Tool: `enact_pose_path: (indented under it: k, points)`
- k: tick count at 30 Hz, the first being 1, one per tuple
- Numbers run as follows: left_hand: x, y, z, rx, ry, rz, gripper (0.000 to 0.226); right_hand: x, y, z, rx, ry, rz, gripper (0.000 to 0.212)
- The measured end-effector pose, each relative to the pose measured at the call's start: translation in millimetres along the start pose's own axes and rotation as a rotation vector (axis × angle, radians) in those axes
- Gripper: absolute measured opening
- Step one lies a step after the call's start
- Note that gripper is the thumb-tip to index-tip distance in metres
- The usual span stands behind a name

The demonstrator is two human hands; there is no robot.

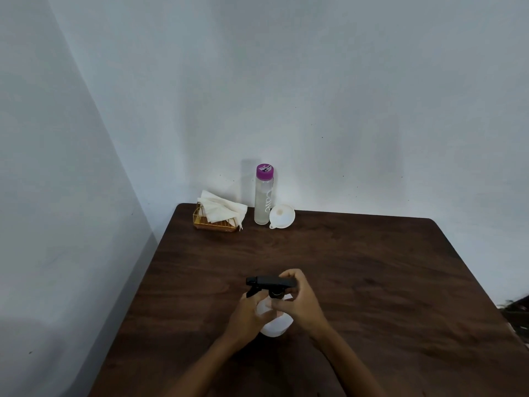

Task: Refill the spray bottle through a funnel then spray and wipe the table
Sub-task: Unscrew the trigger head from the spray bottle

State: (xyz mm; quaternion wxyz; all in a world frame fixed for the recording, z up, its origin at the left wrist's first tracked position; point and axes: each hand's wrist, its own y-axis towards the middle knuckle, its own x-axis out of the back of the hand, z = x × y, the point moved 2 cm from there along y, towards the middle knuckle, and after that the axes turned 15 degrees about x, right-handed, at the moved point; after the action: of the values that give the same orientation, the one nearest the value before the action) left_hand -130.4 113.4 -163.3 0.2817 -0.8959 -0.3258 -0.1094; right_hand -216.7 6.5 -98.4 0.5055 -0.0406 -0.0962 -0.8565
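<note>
A white spray bottle with a black trigger head stands on the dark wooden table, near the middle. My left hand grips the bottle's body from the left. My right hand wraps around the black head and collar from the right. At the table's far edge stands a tall clear water bottle with a purple cap, closed. A white funnel lies on its side right beside that bottle. White tissues stick out of a gold wire holder at the far left corner.
The table sits in a corner, with pale walls behind it and to its left. Its right edge falls off towards dark clutter at the frame's right side.
</note>
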Motion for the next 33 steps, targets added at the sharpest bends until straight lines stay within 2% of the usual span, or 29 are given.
enact_pose_path:
  k: [2,6,8,16,20,26,30,33]
  points:
    - [0.7,0.3,-0.5,0.016,0.0,-0.012,0.038,0.6,1.7,2.1,0.054,-0.038,-0.03,0.032]
    - [0.9,3.2,0.4,0.011,0.036,0.0,0.064,10.5,4.8,11.4,0.092,-0.031,-0.041,0.03]
    - [1.2,3.7,-0.1,0.006,0.053,-0.018,0.068,14.8,4.9,17.3,0.088,-0.011,-0.018,0.03]
    - [1.9,2.8,0.6,-0.013,0.039,-0.01,0.076,28.0,5.6,46.1,0.123,0.158,-0.134,0.023]
    - [1.2,3.0,-1.4,-0.029,0.032,-0.009,0.073,32.3,11.6,62.8,0.14,0.226,-0.225,0.025]
    - [0.5,4.9,1.9,-0.008,0.05,-0.046,0.074,53.9,22.1,103.9,0.265,0.25,-0.3,0.024]
    - [1.3,5.4,2.4,0.008,0.073,-0.044,0.075,76.0,26.9,127.6,0.341,0.225,-0.332,0.033]
    - [2.2,5.6,2.0,0.005,0.076,-0.041,0.072,94.8,28.8,139.4,0.41,0.245,-0.38,0.031]
